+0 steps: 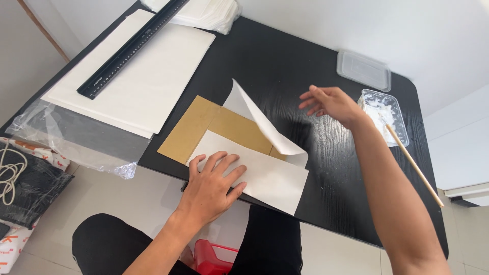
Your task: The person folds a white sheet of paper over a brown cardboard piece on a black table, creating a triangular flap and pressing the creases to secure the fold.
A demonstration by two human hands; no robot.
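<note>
From the head camera, a white paper sheet lies near the front edge of a black table, partly covering a flat brown cardboard piece. The sheet is thin and plain, with no marks; its near half lies flat while its far part is curled up and folded back in a standing flap, baring the cardboard beneath. The left hand presses flat on the sheet's near left corner, fingers spread, gripping nothing. The right hand hovers open above the table to the right of the raised flap, fingers loosely extended, holding nothing. Just right of it sits a clear plastic tub with white paste and a wooden stick leaning out. A clear lid lies farther back. On the far left, a black ruler rests on a stack of white sheets.
</note>
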